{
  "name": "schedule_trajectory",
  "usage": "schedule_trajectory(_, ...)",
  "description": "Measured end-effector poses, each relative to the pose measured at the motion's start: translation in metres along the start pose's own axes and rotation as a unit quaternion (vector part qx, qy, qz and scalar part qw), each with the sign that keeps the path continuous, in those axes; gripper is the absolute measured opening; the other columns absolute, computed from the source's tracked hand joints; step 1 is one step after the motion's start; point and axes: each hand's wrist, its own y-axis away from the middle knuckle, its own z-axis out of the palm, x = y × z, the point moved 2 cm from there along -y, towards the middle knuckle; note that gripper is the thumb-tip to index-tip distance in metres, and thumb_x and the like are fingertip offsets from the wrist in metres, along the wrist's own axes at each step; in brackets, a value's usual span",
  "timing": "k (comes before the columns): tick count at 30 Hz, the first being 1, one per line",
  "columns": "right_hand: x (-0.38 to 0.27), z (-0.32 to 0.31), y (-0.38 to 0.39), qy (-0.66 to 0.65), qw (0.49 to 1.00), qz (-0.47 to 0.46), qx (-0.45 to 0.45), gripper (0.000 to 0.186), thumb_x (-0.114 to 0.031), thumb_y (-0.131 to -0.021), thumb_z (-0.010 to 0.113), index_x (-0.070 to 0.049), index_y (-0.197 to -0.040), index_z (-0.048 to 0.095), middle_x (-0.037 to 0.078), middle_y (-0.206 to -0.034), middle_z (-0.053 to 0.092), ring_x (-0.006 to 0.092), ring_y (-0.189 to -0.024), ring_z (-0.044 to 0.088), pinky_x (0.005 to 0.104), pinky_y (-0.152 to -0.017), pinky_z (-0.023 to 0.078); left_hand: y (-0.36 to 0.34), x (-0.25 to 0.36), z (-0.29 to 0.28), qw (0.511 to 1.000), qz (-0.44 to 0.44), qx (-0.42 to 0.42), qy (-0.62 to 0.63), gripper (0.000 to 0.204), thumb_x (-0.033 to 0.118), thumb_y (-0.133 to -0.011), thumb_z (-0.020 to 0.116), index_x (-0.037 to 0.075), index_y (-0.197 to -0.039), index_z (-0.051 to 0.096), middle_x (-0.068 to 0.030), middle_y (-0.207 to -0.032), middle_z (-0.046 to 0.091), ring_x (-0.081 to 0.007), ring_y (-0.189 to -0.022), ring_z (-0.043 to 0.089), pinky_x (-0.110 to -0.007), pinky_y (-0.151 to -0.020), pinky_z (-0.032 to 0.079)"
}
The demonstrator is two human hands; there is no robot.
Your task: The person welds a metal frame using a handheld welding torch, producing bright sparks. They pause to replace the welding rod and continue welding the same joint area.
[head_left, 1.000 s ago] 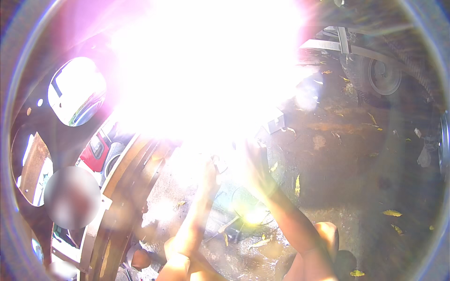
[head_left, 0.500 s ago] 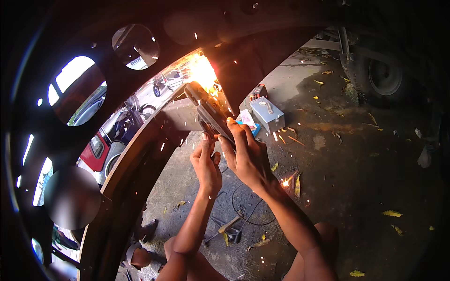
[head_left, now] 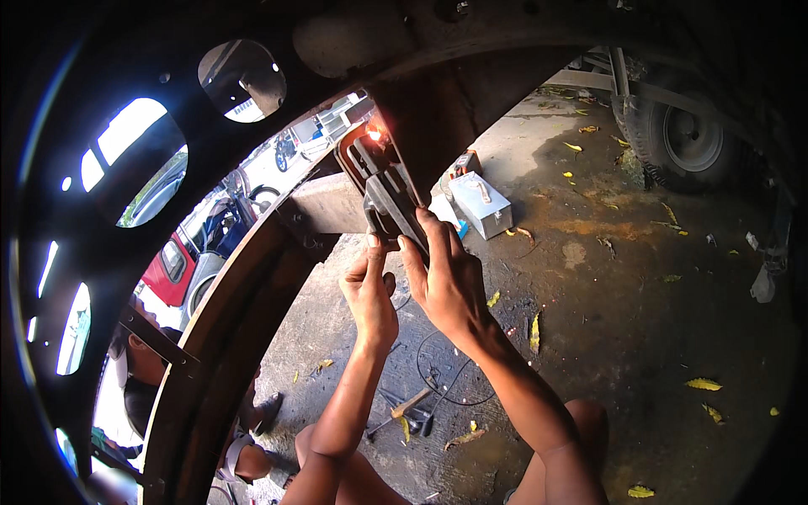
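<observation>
A dark metal bracket (head_left: 389,194) with raised edges is held up against a rusty steel plate (head_left: 425,126). A small red-hot spot (head_left: 374,133) glows near the bracket's far end. My right hand (head_left: 446,273) grips the bracket's near right edge, thumb on one side and fingers along the other. Just left of it, my left hand (head_left: 370,286) pinches the bracket's lower end between thumb and curled fingers. What makes the heat is hidden behind the metal.
A curved steel beam (head_left: 227,311) runs along my left, under a dark panel with round holes (head_left: 50,210). Another person (head_left: 143,362) is behind it. A grey metal box (head_left: 480,206), hammer (head_left: 412,402) and cable (head_left: 454,402) lie on the concrete. A vehicle wheel (head_left: 686,139) stands far right.
The bright flare and flying sparks at the bracket's far end have died to a small red glow. Both hands stay nearly in place, still holding the bracket; it looks slightly shifted right.
</observation>
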Motion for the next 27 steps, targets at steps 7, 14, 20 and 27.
schedule_trajectory(7,0.003,0.001,0.001,0.008,1.0,-0.007,0.011,0.043,-0.02,-0.095,0.06,0.004,-0.13,0.05,0.021,-0.095,0.061,0.0331,-0.064,0.066,0.0367,-0.048,0.053,0.003,0.008,0.01,0.999,0.012,0.035,-0.04,0.038,0.032,-0.098,0.063,0.005,-0.124,0.065,0.0047,-0.089,0.068,0.0013,-0.055,0.031,-0.021,-0.047,0.022)
schedule_trajectory(14,0.002,0.0,0.0,0.009,1.0,-0.006,0.015,0.044,-0.02,-0.095,0.061,0.004,-0.129,0.05,0.021,-0.095,0.06,0.0334,-0.064,0.066,0.037,-0.048,0.053,0.003,0.007,0.005,0.998,0.004,0.034,-0.056,0.034,0.038,-0.097,0.063,0.007,-0.102,0.075,0.0003,-0.096,0.071,-0.003,-0.083,0.06,-0.019,-0.063,0.042)
schedule_trajectory(20,-0.003,-0.002,-0.002,0.014,1.0,0.008,0.007,0.044,-0.02,-0.095,0.061,0.005,-0.13,0.049,0.022,-0.094,0.061,0.0345,-0.065,0.066,0.0375,-0.048,0.053,0.003,0.011,0.003,0.996,0.0,0.033,-0.081,0.033,0.037,-0.096,0.064,0.007,-0.108,0.072,0.0021,-0.089,0.069,-0.0003,-0.064,0.044,-0.019,-0.051,0.03)
schedule_trajectory(27,-0.005,-0.006,-0.003,-0.003,0.999,0.03,-0.011,0.038,-0.009,-0.091,0.065,0.006,-0.123,0.049,0.029,-0.103,0.064,0.0444,-0.088,0.067,0.0429,-0.067,0.057,0.008,0.021,0.018,0.995,-0.012,0.048,-0.089,0.04,0.032,-0.097,0.064,0.005,-0.126,0.066,0.0014,-0.091,0.07,0.0015,-0.048,0.028,-0.02,-0.041,0.02)
